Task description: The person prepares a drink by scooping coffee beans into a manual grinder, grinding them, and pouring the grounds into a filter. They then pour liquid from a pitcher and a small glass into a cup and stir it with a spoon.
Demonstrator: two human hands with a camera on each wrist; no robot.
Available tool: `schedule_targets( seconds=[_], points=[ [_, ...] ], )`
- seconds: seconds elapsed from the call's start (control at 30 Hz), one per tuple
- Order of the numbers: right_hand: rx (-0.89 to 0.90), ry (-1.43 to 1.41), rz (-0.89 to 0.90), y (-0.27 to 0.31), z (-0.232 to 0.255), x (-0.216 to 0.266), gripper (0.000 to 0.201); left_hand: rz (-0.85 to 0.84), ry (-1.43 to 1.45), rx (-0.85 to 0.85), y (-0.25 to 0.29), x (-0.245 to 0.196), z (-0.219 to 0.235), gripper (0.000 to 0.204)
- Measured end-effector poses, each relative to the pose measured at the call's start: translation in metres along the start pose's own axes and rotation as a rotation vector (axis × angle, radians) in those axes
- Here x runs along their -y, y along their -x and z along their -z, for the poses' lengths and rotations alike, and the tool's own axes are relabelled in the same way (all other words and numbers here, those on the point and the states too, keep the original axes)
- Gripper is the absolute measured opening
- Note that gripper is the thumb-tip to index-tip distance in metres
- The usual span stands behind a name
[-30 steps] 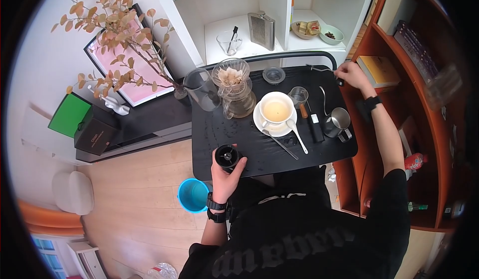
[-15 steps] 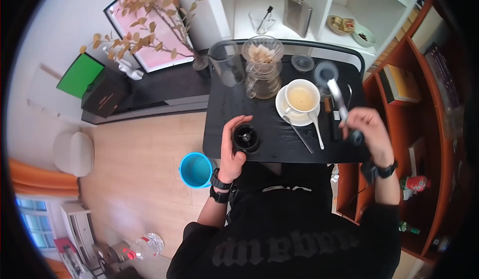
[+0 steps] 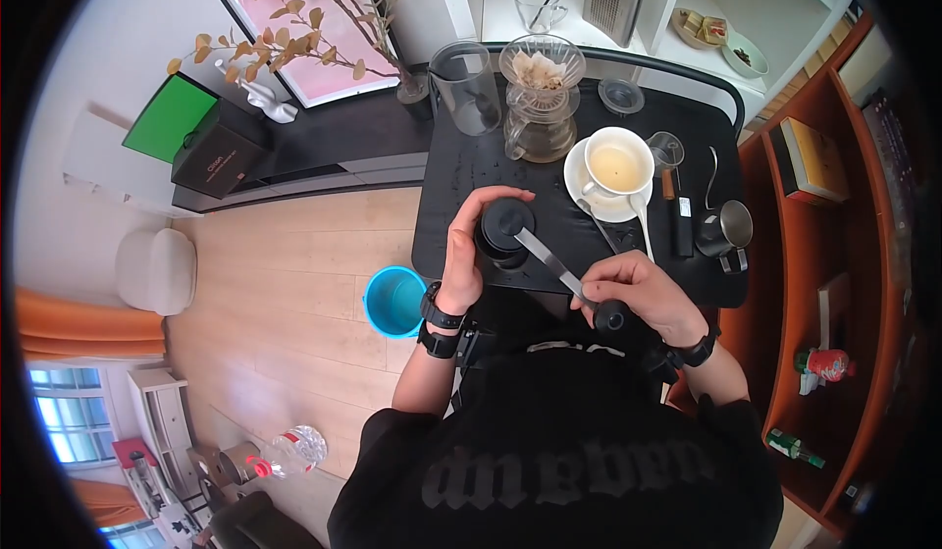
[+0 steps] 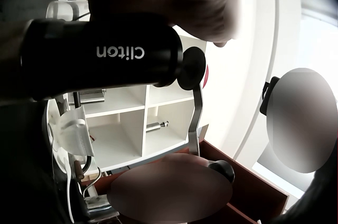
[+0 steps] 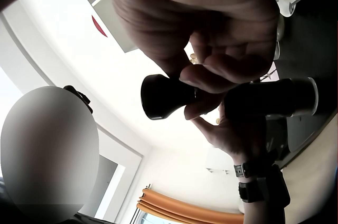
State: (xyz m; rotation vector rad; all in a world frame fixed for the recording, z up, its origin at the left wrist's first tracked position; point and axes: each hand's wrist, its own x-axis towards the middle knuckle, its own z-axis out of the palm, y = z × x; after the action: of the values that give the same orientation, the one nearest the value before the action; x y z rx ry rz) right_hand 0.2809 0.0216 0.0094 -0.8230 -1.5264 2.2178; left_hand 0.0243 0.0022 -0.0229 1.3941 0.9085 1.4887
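Observation:
My left hand (image 3: 465, 255) is wrapped round the side of a black hand coffee grinder (image 4: 100, 60), which stands upright at the table's front edge. In the head view the lid of a crank handle (image 3: 552, 262) covers the grinder's mouth. The left wrist view shows this round black lid (image 4: 191, 68) right at the grinder's end, slightly tilted. My right hand (image 3: 643, 294) pinches the metal arm beside its black knob (image 3: 613, 316). Close behind the grinder stands a white cup (image 3: 620, 159) of pale liquid on a saucer (image 3: 579, 181) with a spoon.
Behind on the black table (image 3: 451, 171) stand a glass server (image 3: 542, 137) with a filter dripper (image 3: 543, 63), and a tall glass (image 3: 466, 88). A metal pitcher (image 3: 723, 227) is at the right edge. A blue bucket (image 3: 394, 302) stands on the floor left of the table.
My right hand has brought the crank handle from the table's back right, over the table, to the grinder's top. My left hand loosened round the grinder, then closed in on it again.

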Motion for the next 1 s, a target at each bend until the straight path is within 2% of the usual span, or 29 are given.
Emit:
schedule_targets(
  seconds=[0.1,0.2,0.4,0.6,0.7,0.8,1.0],
  points=[
    [0.013,-0.019,-0.018,-0.004,-0.002,-0.003,0.018,0.003,-0.063,0.005,-0.001,-0.001,-0.001,0.106],
    [-0.029,-0.075,-0.09,-0.007,-0.005,-0.003,0.018,-0.019,-0.041,0.035,-0.002,0.005,0.002,0.098],
    [0.006,-0.096,-0.088,-0.012,0.001,-0.019,0.019,0.074,-0.056,0.023,-0.004,0.008,0.0,0.075],
    [0.018,-0.069,-0.09,-0.011,-0.002,-0.011,0.018,0.025,0.066,0.007,-0.001,0.013,0.0,0.066],
    [0.002,-0.076,-0.102,-0.011,-0.001,-0.012,0.019,0.057,0.003,0.026,-0.002,0.01,0.0,0.058],
    [-0.02,-0.061,-0.124,-0.007,-0.004,-0.001,0.019,0.214,0.067,0.102,0.0,0.005,0.006,0.046],
    [-0.023,-0.09,-0.084,-0.009,-0.004,-0.014,0.02,0.125,0.078,0.078,0.001,0.013,0.005,0.036]
  ],
)
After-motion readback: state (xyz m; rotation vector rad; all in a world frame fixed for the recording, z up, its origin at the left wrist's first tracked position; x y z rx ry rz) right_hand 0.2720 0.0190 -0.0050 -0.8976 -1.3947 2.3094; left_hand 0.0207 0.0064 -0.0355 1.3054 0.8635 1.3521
